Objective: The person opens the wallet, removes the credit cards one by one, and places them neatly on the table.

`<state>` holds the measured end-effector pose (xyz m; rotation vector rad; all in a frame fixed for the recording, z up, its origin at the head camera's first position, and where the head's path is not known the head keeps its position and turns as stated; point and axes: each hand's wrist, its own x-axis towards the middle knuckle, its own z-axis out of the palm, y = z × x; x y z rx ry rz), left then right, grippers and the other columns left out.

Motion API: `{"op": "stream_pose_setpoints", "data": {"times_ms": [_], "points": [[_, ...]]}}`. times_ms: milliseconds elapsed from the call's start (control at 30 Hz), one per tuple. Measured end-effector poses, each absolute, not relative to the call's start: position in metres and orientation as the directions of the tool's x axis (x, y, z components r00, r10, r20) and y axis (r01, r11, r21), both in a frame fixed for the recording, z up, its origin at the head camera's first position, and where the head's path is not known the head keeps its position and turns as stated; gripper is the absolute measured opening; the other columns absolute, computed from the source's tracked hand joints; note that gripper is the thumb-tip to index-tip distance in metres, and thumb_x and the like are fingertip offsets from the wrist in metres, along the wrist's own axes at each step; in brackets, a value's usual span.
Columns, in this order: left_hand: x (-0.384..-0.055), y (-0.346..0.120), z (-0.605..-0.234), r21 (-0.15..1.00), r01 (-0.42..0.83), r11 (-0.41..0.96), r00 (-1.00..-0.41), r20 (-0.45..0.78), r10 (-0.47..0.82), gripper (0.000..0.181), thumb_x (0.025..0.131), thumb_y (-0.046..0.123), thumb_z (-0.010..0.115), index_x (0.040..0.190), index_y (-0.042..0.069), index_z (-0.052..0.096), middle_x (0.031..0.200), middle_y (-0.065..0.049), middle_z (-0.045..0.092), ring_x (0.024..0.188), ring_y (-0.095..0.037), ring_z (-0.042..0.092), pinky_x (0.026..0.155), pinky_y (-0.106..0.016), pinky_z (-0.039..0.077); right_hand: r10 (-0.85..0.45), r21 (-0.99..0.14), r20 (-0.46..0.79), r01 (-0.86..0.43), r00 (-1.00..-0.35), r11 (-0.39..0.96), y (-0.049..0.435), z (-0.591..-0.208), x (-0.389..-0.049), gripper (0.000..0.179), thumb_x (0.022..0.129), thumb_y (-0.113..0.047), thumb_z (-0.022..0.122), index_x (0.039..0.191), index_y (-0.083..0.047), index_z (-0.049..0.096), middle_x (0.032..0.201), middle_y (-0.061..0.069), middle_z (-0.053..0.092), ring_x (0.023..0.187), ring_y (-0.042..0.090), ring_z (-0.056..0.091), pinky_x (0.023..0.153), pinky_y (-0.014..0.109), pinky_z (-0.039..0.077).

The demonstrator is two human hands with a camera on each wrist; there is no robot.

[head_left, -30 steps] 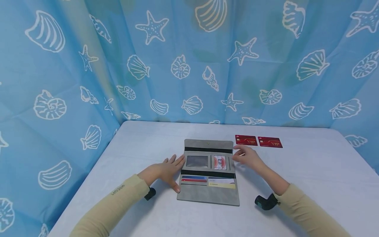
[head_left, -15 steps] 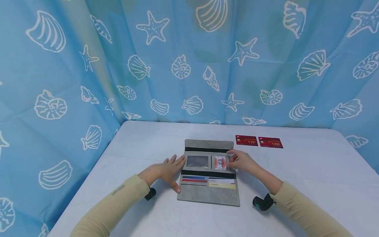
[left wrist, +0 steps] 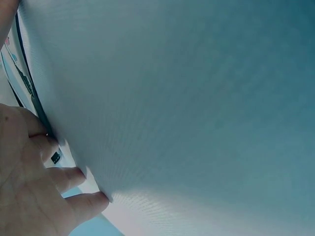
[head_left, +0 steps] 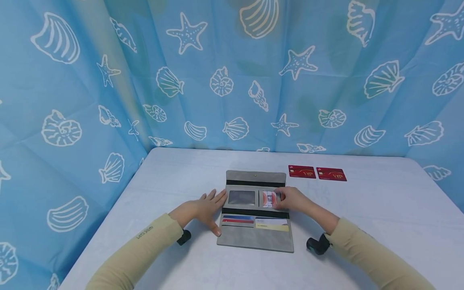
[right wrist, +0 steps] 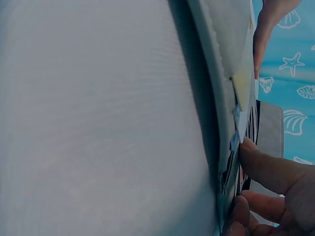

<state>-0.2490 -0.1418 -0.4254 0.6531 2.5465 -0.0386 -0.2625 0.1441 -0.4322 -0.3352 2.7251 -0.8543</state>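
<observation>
A grey wallet (head_left: 255, 241) lies unfolded on the table, with cards in its slots. My left hand (head_left: 208, 210) lies spread along its left edge, fingers at the side and thumb near the lower corner. My right hand (head_left: 294, 199) is over the right side of the middle panel. Its thumb and forefinger grip a red-and-white card (head_left: 269, 199) in the slot there, covering the card's right edge. In the right wrist view, the thumb (right wrist: 268, 169) and forefinger stand apart against the wallet's face. A blue, a red and a white-and-yellow card (head_left: 272, 224) fill the lower slots.
Two red VIP cards (head_left: 302, 171) (head_left: 331, 174) lie side by side behind and right of the wallet. A white cloth covers the table (head_left: 181, 169). A blue shell-patterned curtain (head_left: 232, 80) hangs behind it.
My right hand has moved left from beside the wallet onto the slot with the red-and-white card, its thumb and forefinger coming to the card. The left hand and the wallet stay put.
</observation>
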Motion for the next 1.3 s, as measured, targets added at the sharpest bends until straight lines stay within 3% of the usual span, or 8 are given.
{"op": "stream_pose_setpoints", "data": {"times_ms": [467, 700, 933, 1300], "points": [[-0.248, -0.142, -0.424, 0.104, 0.450, 0.887, -0.758, -0.480, 0.442, 0.123, 0.059, 0.060, 0.074, 0.148, 0.014, 0.003, 0.155, -0.001, -0.005, 0.141, -0.031, -0.006, 0.111, -0.051, 0.004, -0.259, -0.653, -0.226, -0.051, -0.939, 0.755, 0.141, -0.429, -0.267, 0.049, 0.075, -0.012, 0.075, 0.115, 0.001, 0.051, 0.078, 0.006, 0.054, 0.070, 0.016, 0.050, 0.061, 0.021, 0.045], [-0.250, -0.142, -0.425, 0.108, 0.454, 0.884, -0.756, -0.479, 0.447, 0.123, 0.059, 0.060, 0.074, 0.148, 0.014, 0.002, 0.155, -0.001, -0.006, 0.140, -0.031, -0.007, 0.111, -0.051, 0.003, -0.237, -0.690, -0.213, -0.025, -0.948, 0.723, 0.142, -0.431, -0.270, 0.035, 0.078, -0.012, 0.071, 0.105, 0.001, 0.053, 0.079, 0.006, 0.053, 0.069, 0.016, 0.049, 0.060, 0.020, 0.044], [-0.249, -0.142, -0.426, 0.105, 0.459, 0.882, -0.754, -0.480, 0.449, 0.124, 0.059, 0.060, 0.074, 0.148, 0.015, 0.001, 0.155, -0.001, -0.007, 0.140, -0.030, -0.008, 0.112, -0.050, 0.003, -0.194, -0.754, -0.244, 0.060, -0.950, 0.654, 0.147, -0.436, -0.272, 0.033, 0.081, -0.007, 0.068, 0.108, 0.002, 0.052, 0.081, 0.008, 0.054, 0.072, 0.017, 0.050, 0.063, 0.021, 0.047], [-0.250, -0.143, -0.426, 0.086, 0.471, 0.878, -0.752, -0.481, 0.451, 0.124, 0.059, 0.062, 0.073, 0.148, 0.014, 0.001, 0.155, -0.001, -0.007, 0.140, -0.030, -0.008, 0.112, -0.050, 0.004, -0.166, -0.762, -0.250, 0.088, -0.954, 0.641, 0.155, -0.433, -0.268, 0.039, 0.078, -0.010, 0.071, 0.111, 0.001, 0.052, 0.084, 0.008, 0.055, 0.071, 0.017, 0.053, 0.069, 0.023, 0.052]]}}
